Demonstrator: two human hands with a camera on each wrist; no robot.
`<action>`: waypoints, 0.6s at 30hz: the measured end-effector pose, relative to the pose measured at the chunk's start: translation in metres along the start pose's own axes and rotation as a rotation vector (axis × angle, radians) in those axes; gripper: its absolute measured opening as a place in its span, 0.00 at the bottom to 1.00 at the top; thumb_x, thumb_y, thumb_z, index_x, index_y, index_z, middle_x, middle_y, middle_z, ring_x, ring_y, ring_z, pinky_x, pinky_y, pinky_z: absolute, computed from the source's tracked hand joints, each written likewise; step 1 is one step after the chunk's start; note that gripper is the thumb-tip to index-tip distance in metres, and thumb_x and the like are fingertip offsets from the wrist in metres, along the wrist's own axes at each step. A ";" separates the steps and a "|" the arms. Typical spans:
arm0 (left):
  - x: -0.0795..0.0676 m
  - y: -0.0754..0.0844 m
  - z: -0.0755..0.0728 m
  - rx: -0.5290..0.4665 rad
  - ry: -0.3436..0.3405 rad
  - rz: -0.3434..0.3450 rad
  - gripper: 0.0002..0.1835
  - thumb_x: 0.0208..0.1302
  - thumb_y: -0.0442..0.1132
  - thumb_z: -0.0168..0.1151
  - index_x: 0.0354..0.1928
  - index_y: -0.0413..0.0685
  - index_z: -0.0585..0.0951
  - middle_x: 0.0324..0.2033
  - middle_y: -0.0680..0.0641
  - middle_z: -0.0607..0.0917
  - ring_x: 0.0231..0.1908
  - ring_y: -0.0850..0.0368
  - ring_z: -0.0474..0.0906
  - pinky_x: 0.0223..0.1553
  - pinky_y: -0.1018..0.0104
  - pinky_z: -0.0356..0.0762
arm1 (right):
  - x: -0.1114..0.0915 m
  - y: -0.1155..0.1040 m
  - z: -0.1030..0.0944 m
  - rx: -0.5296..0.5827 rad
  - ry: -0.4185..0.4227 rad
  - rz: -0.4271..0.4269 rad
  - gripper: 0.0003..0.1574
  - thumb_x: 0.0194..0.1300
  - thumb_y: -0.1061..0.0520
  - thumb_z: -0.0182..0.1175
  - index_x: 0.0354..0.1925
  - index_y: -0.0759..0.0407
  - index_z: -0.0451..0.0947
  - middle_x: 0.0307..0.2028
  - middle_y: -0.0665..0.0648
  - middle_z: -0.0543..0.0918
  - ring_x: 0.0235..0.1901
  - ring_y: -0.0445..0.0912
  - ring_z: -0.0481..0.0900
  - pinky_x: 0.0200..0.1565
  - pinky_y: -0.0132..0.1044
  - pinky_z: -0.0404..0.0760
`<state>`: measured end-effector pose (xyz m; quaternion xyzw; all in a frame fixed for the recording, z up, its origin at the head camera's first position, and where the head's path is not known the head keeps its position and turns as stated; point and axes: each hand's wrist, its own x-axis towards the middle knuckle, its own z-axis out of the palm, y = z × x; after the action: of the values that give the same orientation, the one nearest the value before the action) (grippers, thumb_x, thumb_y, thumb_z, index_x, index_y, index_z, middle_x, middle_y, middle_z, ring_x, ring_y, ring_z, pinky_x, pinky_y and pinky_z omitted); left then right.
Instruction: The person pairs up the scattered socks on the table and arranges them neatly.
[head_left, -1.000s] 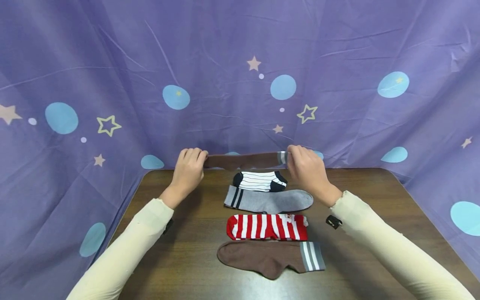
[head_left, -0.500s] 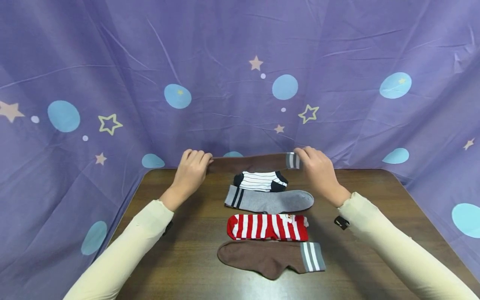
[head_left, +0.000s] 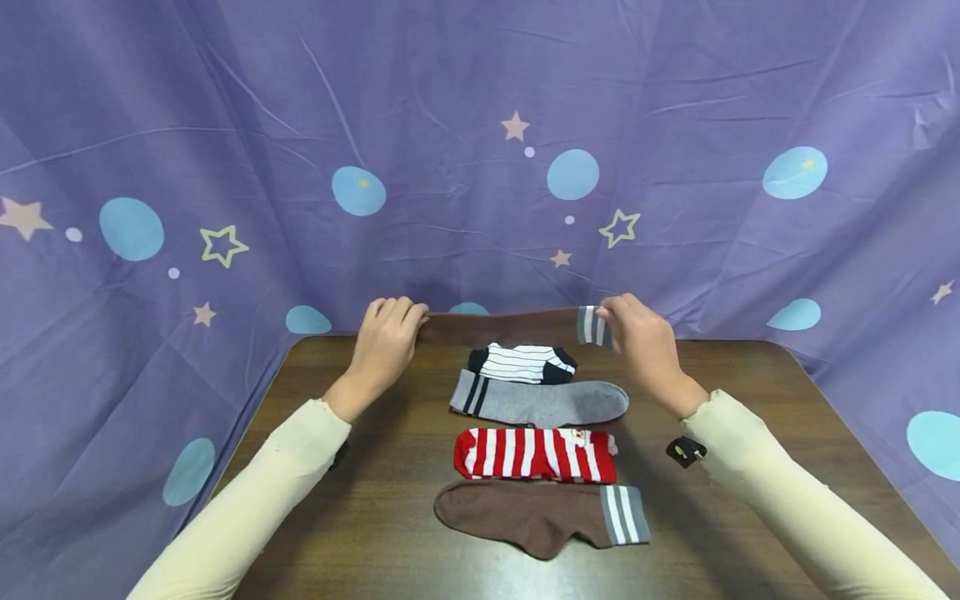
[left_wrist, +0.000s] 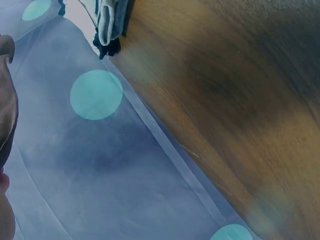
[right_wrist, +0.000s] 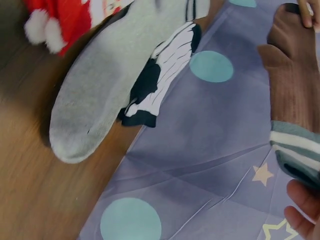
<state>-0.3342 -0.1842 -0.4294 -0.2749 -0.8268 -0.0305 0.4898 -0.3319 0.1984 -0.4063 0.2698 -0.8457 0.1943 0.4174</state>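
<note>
A brown sock [head_left: 502, 327] with a grey, white-striped cuff is stretched sideways between both hands at the table's far edge. My left hand [head_left: 386, 342] pinches its toe end, and my right hand [head_left: 643, 346] pinches the cuff. In the right wrist view the same brown sock [right_wrist: 295, 75] hangs with its cuff opening toward the fingers [right_wrist: 302, 197]. Below it on the table lie a white sock [head_left: 517, 364] with black toe and heel, a grey sock [head_left: 551, 402], a red-and-white striped sock [head_left: 536, 455] and a second brown sock [head_left: 525, 515], stacked in a column.
The wooden table [head_left: 337, 517] has rounded far corners. A purple curtain [head_left: 450, 150] with stars and blue dots hangs behind and at both sides. A black strap buckle [head_left: 686, 451] shows at the right sleeve.
The right hand has moved to the right with the cuff, and the left hand slightly right with the toe. The socks on the table stay where they were.
</note>
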 end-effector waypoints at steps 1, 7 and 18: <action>0.000 0.001 0.001 -0.012 -0.008 0.000 0.08 0.75 0.34 0.55 0.39 0.37 0.82 0.30 0.42 0.81 0.30 0.44 0.77 0.41 0.51 0.77 | 0.000 0.000 -0.001 0.011 -0.006 0.032 0.06 0.70 0.61 0.63 0.38 0.65 0.79 0.31 0.61 0.83 0.28 0.59 0.82 0.29 0.55 0.80; -0.001 0.005 0.002 -0.097 -0.066 -0.006 0.11 0.65 0.20 0.53 0.43 0.36 0.82 0.34 0.41 0.83 0.35 0.43 0.79 0.44 0.50 0.77 | 0.003 0.003 -0.007 0.072 -0.037 0.180 0.04 0.68 0.63 0.65 0.38 0.65 0.81 0.33 0.63 0.86 0.31 0.58 0.84 0.37 0.55 0.81; 0.005 0.022 0.005 -0.291 -0.008 -0.192 0.05 0.72 0.34 0.61 0.41 0.39 0.83 0.34 0.42 0.85 0.37 0.46 0.82 0.46 0.49 0.78 | -0.008 0.013 -0.010 -0.012 -0.016 0.125 0.05 0.72 0.61 0.60 0.42 0.63 0.79 0.37 0.63 0.86 0.32 0.59 0.85 0.30 0.56 0.81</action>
<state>-0.3297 -0.1615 -0.4328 -0.2630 -0.8380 -0.1955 0.4363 -0.3298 0.2169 -0.4083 0.2153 -0.8654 0.2126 0.3994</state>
